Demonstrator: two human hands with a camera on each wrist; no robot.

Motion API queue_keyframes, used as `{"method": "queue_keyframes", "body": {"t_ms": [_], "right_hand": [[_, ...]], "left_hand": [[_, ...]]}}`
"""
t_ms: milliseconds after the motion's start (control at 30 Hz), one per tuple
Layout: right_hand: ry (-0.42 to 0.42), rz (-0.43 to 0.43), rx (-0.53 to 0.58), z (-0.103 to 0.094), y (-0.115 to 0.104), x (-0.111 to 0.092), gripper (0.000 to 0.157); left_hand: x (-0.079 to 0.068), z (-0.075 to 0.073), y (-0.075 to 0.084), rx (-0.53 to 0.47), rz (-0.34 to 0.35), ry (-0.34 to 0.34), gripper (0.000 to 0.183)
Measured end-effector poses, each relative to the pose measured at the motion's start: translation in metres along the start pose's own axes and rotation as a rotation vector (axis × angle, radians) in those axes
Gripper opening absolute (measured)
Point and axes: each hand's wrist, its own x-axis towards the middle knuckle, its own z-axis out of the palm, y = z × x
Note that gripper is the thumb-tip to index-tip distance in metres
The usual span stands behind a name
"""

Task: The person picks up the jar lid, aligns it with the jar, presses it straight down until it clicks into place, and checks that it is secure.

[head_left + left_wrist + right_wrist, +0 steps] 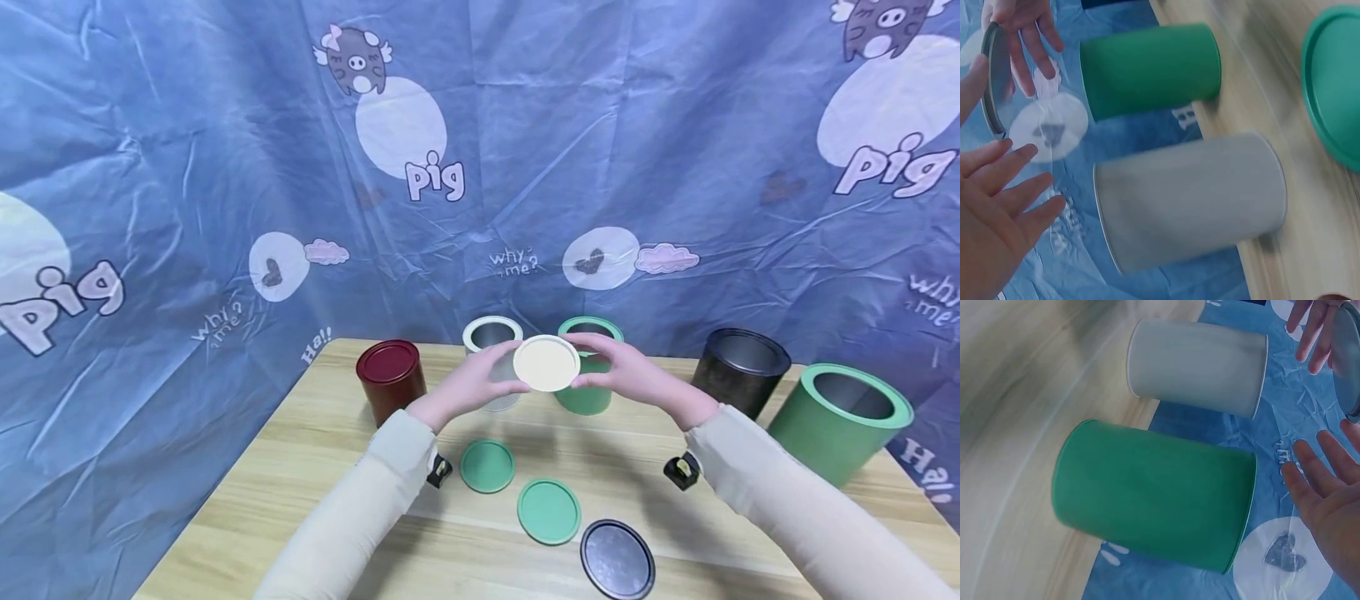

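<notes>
Both hands hold a round white lid (547,363) up between them, its flat face toward the head camera. My left hand (474,378) pinches its left edge between thumb and index finger, other fingers spread in the left wrist view. At the opposite edge my right hand (628,372) grips the lid, other fingers extended. Behind them stand an open-topped white canister (1191,203) and a smaller-looking open green canister (1157,494). Nearest below the hands on the table are two green lids (487,466) and a black lid (617,559).
A dark red canister (392,392) with its top covered stands at the left. On the right are a black canister (738,375) and a large open green canister (832,433). A blue printed cloth (525,167) hangs behind the wooden table (300,433).
</notes>
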Motion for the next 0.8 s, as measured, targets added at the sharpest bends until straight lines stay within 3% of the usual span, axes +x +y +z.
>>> {"method": "queue_keyframes", "body": {"t_ms": [233,800], "right_hand": [[-0.024,-0.018,0.008,0.008,-0.004,0.024,0.069],[-0.064,0.056,0.034,0.01,-0.006,0.067,0.07]], "left_hand": [[-0.003,-0.014,-0.016,-0.062,-0.025,0.008,0.067],[0.011,-0.047,-0.034,0.049,-0.097,0.025,0.069]]}}
